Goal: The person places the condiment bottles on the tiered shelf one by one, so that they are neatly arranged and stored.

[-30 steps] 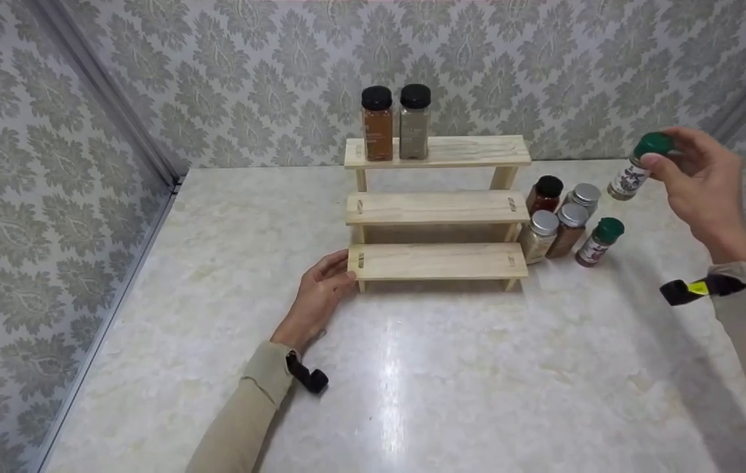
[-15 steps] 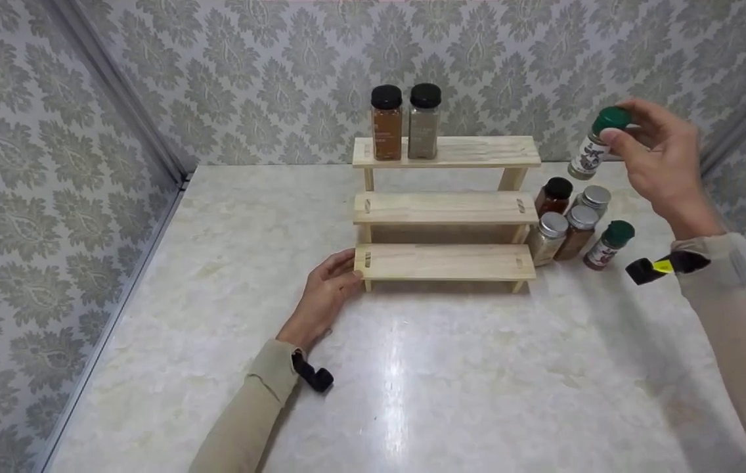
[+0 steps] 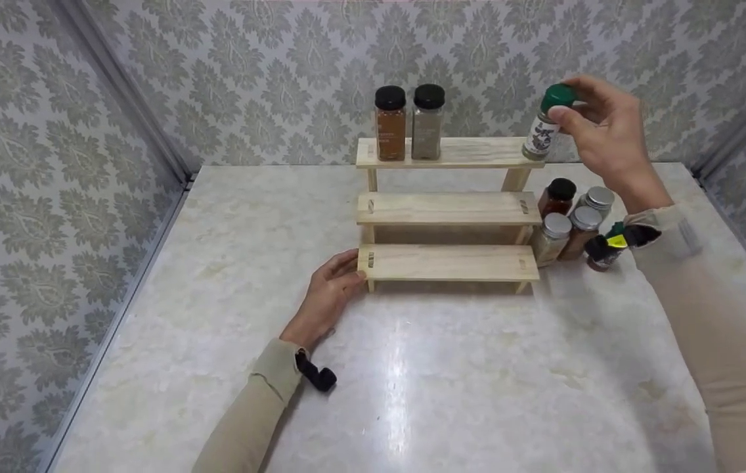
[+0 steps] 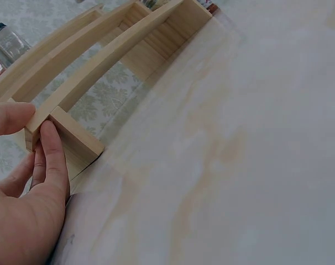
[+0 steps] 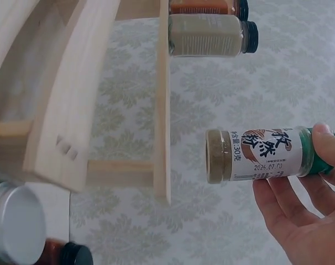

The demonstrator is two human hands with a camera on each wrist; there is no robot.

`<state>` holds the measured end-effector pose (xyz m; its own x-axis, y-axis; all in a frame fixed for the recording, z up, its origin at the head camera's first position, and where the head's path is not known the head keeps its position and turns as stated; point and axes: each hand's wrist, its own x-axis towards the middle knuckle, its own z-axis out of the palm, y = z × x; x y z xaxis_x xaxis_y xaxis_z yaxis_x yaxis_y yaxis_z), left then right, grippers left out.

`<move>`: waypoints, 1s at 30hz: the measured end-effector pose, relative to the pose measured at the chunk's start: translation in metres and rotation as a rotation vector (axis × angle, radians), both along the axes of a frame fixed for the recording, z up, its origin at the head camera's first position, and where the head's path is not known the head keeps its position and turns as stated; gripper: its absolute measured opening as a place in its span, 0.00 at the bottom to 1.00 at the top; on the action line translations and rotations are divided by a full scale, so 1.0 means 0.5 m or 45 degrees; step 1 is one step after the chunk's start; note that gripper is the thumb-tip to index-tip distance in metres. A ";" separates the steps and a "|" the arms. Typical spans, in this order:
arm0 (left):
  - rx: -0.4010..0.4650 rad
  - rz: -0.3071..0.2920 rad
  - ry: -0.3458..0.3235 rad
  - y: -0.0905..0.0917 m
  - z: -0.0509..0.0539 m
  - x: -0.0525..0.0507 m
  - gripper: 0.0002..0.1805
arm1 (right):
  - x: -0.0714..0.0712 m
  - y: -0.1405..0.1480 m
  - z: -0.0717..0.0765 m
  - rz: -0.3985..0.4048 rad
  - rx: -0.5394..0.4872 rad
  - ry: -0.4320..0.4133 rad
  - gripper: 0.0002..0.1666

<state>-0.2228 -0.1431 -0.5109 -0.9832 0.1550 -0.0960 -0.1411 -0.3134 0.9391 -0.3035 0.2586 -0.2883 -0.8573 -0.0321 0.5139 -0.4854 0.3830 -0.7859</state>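
Note:
My right hand (image 3: pixel 609 131) grips a green-capped spice jar (image 3: pixel 541 135) by its cap, near the right end of the top shelf. In the right wrist view the spice jar (image 5: pixel 261 154) has a white printed label, and a gap separates its base from the shelf edge (image 5: pixel 163 110). My left hand (image 3: pixel 327 295) holds the left end of the lowest step of a three-tier wooden rack (image 3: pixel 448 263). In the left wrist view, thumb and fingers pinch the rack's corner (image 4: pixel 46 113). Two black-capped jars, one orange-brown (image 3: pixel 391 128) and one grey-beige (image 3: pixel 427 128), stand at the top shelf's left end.
Right of the rack stand several jars: a black-capped red one (image 3: pixel 557 197), silver-capped ones (image 3: pixel 551 240), and a green-capped one (image 3: pixel 599 263) partly hidden by the right wrist's camera strap. Patterned walls (image 3: pixel 268 79) enclose the marbled table (image 3: pixel 478 381).
My right hand has carried the green-capped spice jar leftward and up, from beyond the loose jars to the top shelf's right end. The left hand stays on the rack; the head view has shifted slightly.

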 end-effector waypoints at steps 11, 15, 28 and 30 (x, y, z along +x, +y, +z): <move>0.010 -0.008 -0.019 0.002 -0.002 -0.004 0.31 | -0.031 -0.068 0.009 0.061 -0.070 -0.016 0.20; -0.005 -0.002 -0.021 0.001 -0.002 -0.005 0.32 | -0.040 -0.087 0.004 0.068 -0.087 -0.041 0.20; -0.031 0.001 -0.028 0.002 0.000 -0.003 0.32 | -0.072 -0.147 -0.010 0.156 -0.151 -0.099 0.21; -0.025 0.006 -0.030 0.001 0.000 -0.002 0.32 | -0.075 -0.156 -0.015 0.162 -0.137 -0.117 0.22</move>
<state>-0.2240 -0.1424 -0.5110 -0.9814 0.1481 -0.1220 -0.1617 -0.2956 0.9415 -0.3410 0.1807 -0.2956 -0.8931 -0.0924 0.4402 -0.4492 0.2345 -0.8621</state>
